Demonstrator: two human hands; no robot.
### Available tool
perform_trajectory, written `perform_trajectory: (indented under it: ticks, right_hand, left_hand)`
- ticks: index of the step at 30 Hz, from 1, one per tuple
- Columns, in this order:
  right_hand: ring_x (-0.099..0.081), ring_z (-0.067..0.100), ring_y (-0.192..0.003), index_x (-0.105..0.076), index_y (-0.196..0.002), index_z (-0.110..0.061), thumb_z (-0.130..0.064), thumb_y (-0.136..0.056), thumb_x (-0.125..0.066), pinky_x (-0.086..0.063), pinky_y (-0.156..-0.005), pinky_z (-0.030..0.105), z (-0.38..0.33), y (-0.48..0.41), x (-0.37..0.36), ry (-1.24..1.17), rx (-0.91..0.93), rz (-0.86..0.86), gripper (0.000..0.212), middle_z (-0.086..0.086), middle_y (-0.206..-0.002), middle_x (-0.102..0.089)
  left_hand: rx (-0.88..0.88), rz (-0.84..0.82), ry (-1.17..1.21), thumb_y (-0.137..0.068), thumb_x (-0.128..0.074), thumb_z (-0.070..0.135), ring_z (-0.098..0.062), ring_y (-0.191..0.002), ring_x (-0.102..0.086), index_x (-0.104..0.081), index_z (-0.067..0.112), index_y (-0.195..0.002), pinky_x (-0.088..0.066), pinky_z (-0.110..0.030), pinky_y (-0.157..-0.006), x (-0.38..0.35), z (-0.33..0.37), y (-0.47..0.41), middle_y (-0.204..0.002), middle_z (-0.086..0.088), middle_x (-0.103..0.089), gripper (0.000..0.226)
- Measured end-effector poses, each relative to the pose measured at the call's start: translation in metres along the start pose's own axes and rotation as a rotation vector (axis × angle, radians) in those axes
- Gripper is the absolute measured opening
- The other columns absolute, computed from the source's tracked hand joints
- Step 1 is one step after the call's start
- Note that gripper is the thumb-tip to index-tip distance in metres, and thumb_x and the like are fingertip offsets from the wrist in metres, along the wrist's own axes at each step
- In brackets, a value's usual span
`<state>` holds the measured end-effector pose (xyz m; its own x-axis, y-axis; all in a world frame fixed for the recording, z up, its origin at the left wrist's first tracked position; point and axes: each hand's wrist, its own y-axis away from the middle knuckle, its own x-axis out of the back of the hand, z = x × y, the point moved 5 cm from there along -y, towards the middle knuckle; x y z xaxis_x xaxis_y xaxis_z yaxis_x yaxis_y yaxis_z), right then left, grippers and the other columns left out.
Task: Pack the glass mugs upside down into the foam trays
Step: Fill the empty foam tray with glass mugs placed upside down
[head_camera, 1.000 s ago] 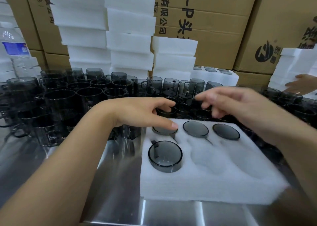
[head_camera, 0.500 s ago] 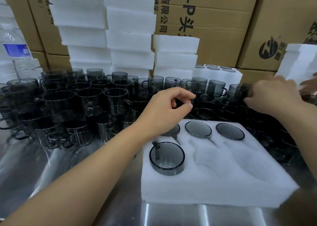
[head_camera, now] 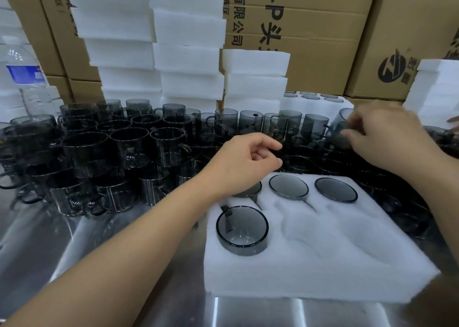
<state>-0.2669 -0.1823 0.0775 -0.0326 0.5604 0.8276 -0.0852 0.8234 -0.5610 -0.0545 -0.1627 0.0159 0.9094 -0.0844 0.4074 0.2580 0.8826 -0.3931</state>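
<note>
A white foam tray [head_camera: 323,264] lies in front of me on the steel table. Its back row holds three smoky glass mugs upside down: one [head_camera: 248,192] half hidden under my left wrist, a middle one [head_camera: 288,186] and a right one [head_camera: 335,189]. A fourth mug [head_camera: 242,229] stands proud of the front left pocket. My left hand [head_camera: 248,162] hovers just behind the tray, thumb and forefinger pinched on the dark rim of a loose mug [head_camera: 294,164]. My right hand [head_camera: 387,138] grips a tilted mug [head_camera: 341,128] at the back right.
Several loose dark mugs [head_camera: 104,152] crowd the table to the left and behind the tray. Stacks of foam trays [head_camera: 188,53] and cardboard boxes [head_camera: 310,28] rise behind them. A water bottle [head_camera: 22,73] stands far left. Another foam stack [head_camera: 437,90] is at right.
My right hand has lifted from the mugs at the right and now holds one tilted up. My left hand has stayed behind the tray, its pinch tighter.
</note>
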Motion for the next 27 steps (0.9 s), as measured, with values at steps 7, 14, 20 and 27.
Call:
perform_trajectory:
  ticks: [7, 14, 20, 27]
  right_hand:
    - [-0.05, 0.0, -0.074, -0.051, -0.089, -0.023, -0.022, -0.092, -0.058, -0.035, -0.072, 0.021, -0.048, 0.025, -0.019, -0.609, 0.156, 0.028, 0.008, -0.008, -0.1, -0.042]
    - [-0.044, -0.001, -0.113, -0.057, -0.087, -0.025, -0.014, -0.086, -0.065, -0.045, -0.096, 0.031, -0.06, 0.037, -0.024, -0.739, 0.361, 0.049, 0.014, -0.003, -0.142, -0.031]
    - [-0.049, 0.013, -0.116, -0.064, -0.082, -0.025, -0.01, -0.079, -0.074, -0.029, -0.098, 0.017, -0.061, 0.04, -0.022, -0.717, 0.367, 0.026, 0.018, -0.015, -0.135, -0.042]
    - [-0.047, -0.002, -0.117, -0.067, -0.092, -0.024, -0.011, -0.076, -0.075, -0.036, -0.098, 0.012, -0.063, 0.046, -0.016, -0.849, 0.413, 0.019, 0.022, -0.013, -0.136, -0.042]
  left_hand:
    - [0.179, -0.035, 0.083, -0.091, -0.061, 0.031, 0.006, -0.073, -0.063, -0.046, 0.025, -0.131, -0.05, -0.014, -0.063, 0.006, -0.009, -0.007, -0.087, 0.012, -0.075, 0.043]
    - [0.224, -0.11, 0.033, -0.079, -0.043, 0.075, 0.004, -0.068, -0.061, -0.046, 0.044, -0.111, -0.043, -0.023, -0.071, -0.003, -0.009, -0.009, -0.087, 0.012, -0.075, 0.044]
    - [0.362, -0.175, 0.007, -0.07, -0.027, 0.087, -0.002, -0.056, -0.051, -0.064, 0.047, -0.093, -0.037, -0.025, -0.064, -0.007, -0.01, -0.014, -0.077, 0.009, -0.074, 0.059]
    - [0.335, -0.143, 0.226, -0.071, -0.044, 0.076, -0.004, -0.052, -0.05, -0.066, 0.027, -0.105, -0.039, -0.016, -0.052, -0.001, -0.019, -0.018, -0.082, 0.001, -0.074, 0.063]
